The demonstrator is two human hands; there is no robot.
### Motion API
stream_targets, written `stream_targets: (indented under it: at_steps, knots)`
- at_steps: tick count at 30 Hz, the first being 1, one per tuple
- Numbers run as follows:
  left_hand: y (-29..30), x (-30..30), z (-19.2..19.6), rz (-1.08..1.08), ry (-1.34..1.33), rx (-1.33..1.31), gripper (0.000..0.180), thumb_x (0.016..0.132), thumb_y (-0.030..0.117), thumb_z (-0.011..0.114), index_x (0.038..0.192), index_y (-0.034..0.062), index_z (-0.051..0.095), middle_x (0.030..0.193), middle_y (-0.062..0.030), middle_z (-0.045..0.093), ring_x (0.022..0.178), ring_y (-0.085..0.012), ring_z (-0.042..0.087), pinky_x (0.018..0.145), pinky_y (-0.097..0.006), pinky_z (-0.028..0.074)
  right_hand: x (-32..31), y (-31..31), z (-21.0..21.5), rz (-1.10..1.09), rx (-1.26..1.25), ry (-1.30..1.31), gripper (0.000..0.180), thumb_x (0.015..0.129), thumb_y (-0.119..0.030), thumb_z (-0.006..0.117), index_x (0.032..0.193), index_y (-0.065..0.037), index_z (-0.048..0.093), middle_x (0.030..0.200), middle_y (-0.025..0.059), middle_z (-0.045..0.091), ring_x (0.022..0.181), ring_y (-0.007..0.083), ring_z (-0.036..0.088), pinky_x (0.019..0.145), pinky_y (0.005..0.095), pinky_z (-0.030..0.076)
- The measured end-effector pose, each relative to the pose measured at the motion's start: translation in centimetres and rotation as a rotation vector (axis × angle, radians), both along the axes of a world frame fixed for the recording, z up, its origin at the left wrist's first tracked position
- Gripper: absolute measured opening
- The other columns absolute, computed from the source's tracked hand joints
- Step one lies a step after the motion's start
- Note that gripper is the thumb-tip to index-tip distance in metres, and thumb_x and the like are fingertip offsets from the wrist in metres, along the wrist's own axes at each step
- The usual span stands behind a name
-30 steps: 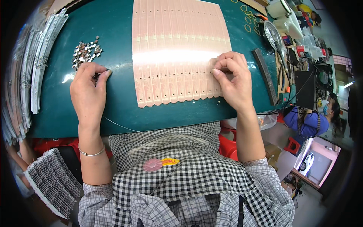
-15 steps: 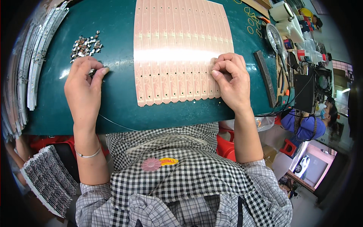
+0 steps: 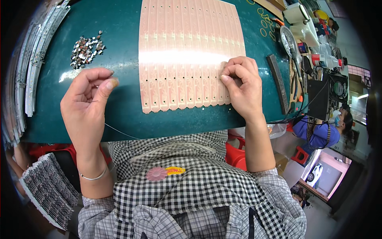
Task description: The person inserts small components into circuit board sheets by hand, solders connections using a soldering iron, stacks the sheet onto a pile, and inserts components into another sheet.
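Note:
A large pale pink sheet of joined circuit-board strips (image 3: 191,89) lies on the green tabletop in front of me, dotted with small dark holes. Over its right edge, my right hand (image 3: 243,87) pinches thumb and forefinger together; whatever is between them is too small to make out. My left hand (image 3: 85,103) hovers left of the sheet, near side of a pile of small silvery and brown metal pieces (image 3: 85,51). Its fingers curl inward, with a small gap between thumb tip and forefinger tip. Whether pieces lie inside those fingers is hidden.
Long pale strips (image 3: 45,55) are stacked at the left edge. To the right lie a dark bar (image 3: 278,83), yellow rings (image 3: 263,32), a round metal dish (image 3: 287,38) and cables. A bundle of strips (image 3: 49,191) stands lower left. A person in blue (image 3: 318,131) is at far right.
My left hand has drawn back slightly toward me and left. Its thumb and forefinger have parted, and dark pieces seen between them no longer show. My right hand is nearly still.

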State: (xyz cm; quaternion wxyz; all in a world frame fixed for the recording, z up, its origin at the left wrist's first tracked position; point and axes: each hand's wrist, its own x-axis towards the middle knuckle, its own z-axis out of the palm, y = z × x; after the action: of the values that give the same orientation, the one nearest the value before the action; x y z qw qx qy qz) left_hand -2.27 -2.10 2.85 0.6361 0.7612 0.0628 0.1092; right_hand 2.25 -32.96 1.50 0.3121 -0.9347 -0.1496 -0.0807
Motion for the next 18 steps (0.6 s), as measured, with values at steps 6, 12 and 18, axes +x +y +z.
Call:
stream_targets:
  at_steps: [6,12,18]
  knots:
    - [-1.9,-1.1,0.3,-0.168,0.08,-0.177,0.011,0.089,-0.005,0.067,0.1,-0.0054,0.068,0.091,-0.0058,0.069,0.082,-0.009,0.065,0.075,-0.02,0.051,0.0,0.5,-0.1,0.003,-0.114,-0.086,0.014,0.07,-0.002,0.076,0.079,-0.006,0.066,0.09,0.0064,0.063,0.097,0.0277,0.056,0.087,0.0384,0.043]
    - [-4.3,-1.5,0.3,-0.294,0.33,-0.58,0.02,0.088,-0.004,0.068,0.108,-0.005,0.066,0.099,-0.0104,0.07,0.091,-0.0123,0.067,0.085,-0.024,0.055,-0.7,0.8,2.1,-0.015,-0.046,-0.066,0.021,0.066,-0.006,0.081,0.084,-0.008,0.07,0.093,0.0054,0.063,0.098,0.0243,0.058,0.087,0.0374,0.044]
    - [-5.8,-2.3,-0.2,-0.36,0.357,-0.798,0.028,0.086,-0.003,0.071,0.112,-0.0037,0.06,0.096,-0.0105,0.071,0.088,-0.0121,0.068,0.083,-0.023,0.055,-3.5,6.4,3.3,0.351,0.554,0.166,0.017,0.07,0.001,0.078,0.083,-0.005,0.069,0.09,0.0054,0.064,0.092,0.0234,0.059,0.082,0.0352,0.048]
